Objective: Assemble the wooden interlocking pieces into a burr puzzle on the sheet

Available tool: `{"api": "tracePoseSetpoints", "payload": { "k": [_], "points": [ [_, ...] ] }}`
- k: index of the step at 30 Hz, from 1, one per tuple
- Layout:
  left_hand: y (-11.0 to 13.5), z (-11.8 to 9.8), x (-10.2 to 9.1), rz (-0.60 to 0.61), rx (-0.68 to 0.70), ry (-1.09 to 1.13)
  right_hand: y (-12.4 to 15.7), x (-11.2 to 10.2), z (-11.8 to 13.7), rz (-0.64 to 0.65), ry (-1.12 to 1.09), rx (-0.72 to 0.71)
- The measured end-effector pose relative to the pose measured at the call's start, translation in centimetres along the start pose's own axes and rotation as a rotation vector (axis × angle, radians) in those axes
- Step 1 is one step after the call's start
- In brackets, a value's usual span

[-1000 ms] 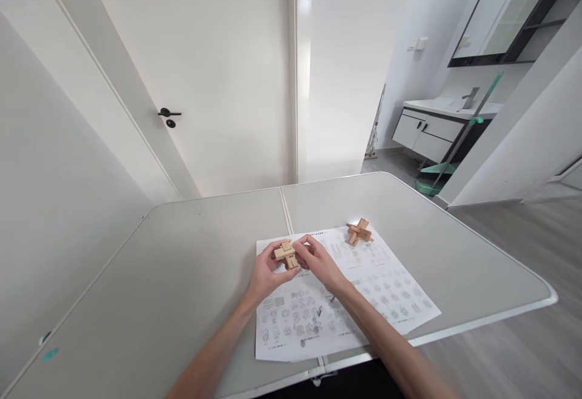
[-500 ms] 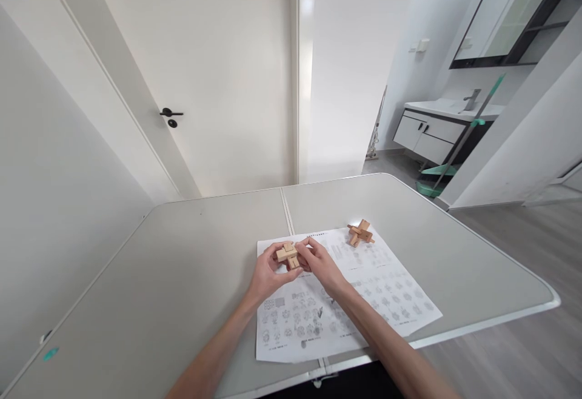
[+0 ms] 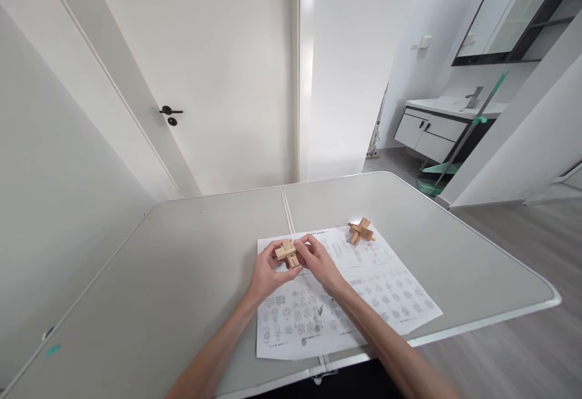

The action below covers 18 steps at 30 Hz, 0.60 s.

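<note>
Both hands hold a light wooden interlocking puzzle (image 3: 286,251) above a printed sheet. My left hand (image 3: 266,273) grips it from the left, thumb along the near side and fingers behind. My right hand (image 3: 318,261) pinches its right side, where thumb and fingers cover part of the wood. Beyond my right hand, a darker brown wooden interlocking puzzle (image 3: 361,231) rests on the sheet's far right corner. The paper sheet (image 3: 327,344) lies under both hands, covered in small grey diagrams and text too fine to read.
A grey folding table (image 3: 173,278) with a pale metal rim carries everything; a seam runs through its middle. Behind it stands a white door (image 3: 227,71) with a black handle. To the right are a sink cabinet (image 3: 425,129) and a green broom with dustpan (image 3: 430,187).
Little differs. Both hands keep hold of the light wooden puzzle in nearly the same pose, and the view has shifted very slightly.
</note>
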State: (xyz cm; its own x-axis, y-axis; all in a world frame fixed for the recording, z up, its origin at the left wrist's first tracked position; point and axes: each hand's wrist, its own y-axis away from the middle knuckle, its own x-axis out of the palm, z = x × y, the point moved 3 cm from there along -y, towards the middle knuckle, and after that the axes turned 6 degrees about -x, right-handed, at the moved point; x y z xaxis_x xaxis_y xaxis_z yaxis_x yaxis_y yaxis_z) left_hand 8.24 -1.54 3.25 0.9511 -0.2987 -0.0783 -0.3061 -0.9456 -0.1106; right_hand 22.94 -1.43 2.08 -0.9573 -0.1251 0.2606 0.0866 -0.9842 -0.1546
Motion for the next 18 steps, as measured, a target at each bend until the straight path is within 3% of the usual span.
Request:
{"api": "tracePoseSetpoints", "payload": {
  "k": [7, 9, 14, 18],
  "points": [
    [-0.5, 0.1, -0.8, 0.005, -0.017, -0.008, -0.3, 0.1, 0.6, 0.079, 0.025, 0.007],
    [-1.1, 0.5, -1.7, -0.065, -0.04, 0.02, -0.7, -0.1, 0.5, 0.123, 0.064, -0.009],
    [-1.8, 1.5, -4.2, -0.419, -0.035, 0.105, -0.9, -0.5, -1.0, 0.138, 0.63, -0.216],
    [-1.9, 1.9, -4.3, -0.428, -0.029, 0.083, -0.7, 1.1, -2.6, 0.217, 0.941, -0.318]
  ]
}}
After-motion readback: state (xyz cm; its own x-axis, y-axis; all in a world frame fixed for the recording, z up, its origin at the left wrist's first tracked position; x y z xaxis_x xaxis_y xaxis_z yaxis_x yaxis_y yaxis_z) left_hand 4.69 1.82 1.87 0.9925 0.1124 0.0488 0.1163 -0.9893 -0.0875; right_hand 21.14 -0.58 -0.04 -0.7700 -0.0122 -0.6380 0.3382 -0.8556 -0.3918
